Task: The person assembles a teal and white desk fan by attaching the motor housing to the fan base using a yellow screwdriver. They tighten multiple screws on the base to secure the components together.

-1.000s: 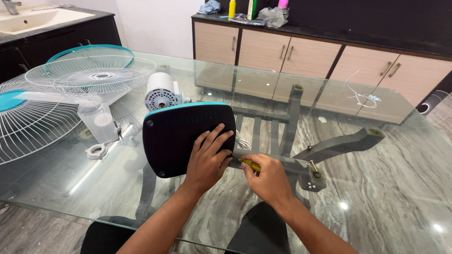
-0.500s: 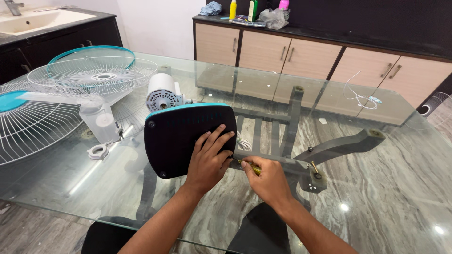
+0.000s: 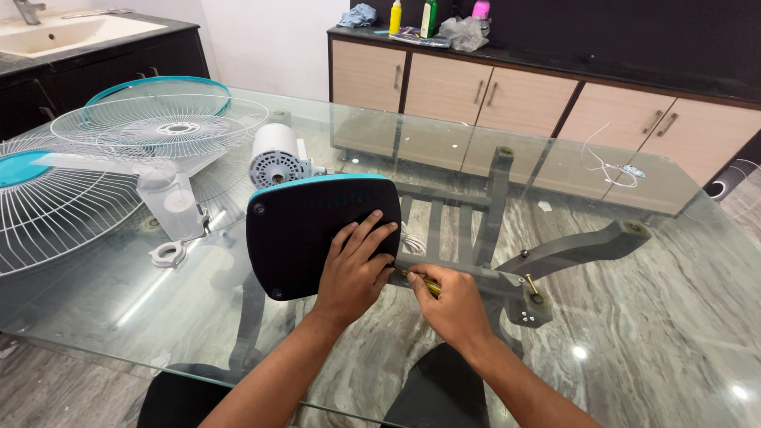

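Note:
A black fan base (image 3: pixel 305 230) with a teal edge lies upside down on the glass table (image 3: pixel 650 317). My left hand (image 3: pixel 355 269) presses flat on its lower right corner, fingers spread. My right hand (image 3: pixel 453 305) grips a yellow-handled screwdriver (image 3: pixel 422 282), its tip pointed at the base's corner just under my left fingers. A white fan motor (image 3: pixel 274 164) sits behind the base.
Two white wire fan guards (image 3: pixel 162 127) with teal rims and a clear fan blade (image 3: pixel 170 202) lie at the left. A white ring nut (image 3: pixel 166 254) rests near them. A loose white wire (image 3: pixel 606 162) is at the far right. Cabinets and a sink counter stand behind.
The view has shifted slightly; both hands stay at the base's corner with the screwdriver, which shows only a small change of angle.

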